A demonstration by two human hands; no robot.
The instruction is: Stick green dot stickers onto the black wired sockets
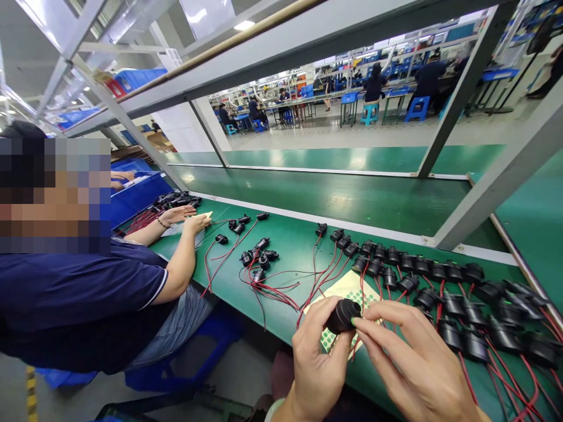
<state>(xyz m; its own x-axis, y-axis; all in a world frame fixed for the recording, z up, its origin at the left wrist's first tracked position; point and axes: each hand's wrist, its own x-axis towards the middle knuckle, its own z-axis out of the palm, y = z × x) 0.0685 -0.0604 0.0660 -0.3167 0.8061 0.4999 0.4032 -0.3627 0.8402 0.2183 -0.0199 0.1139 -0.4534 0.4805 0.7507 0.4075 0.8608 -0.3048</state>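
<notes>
My left hand (pixel 317 357) grips a round black socket part (pixel 342 316) from the left, over the front edge of the green bench. My right hand (pixel 413 357) meets it from the right; a fingertip with a small green dot sticker (pixel 353 321) presses on the part's face. Red wires hang below the part. Under my hands lies a pale sheet of green dot stickers (pixel 341 290). A dense row of the same black parts with red wires (pixel 440 287) runs along the bench to the right.
A co-worker in a dark blue shirt (pixel 79 299) sits at the left, hands (pixel 189 220) on wired parts. Loose parts (pixel 257 258) lie between us. A green conveyor belt (pixel 334 196) runs behind grey frame bars (pixel 492 187). Other people work at distant benches.
</notes>
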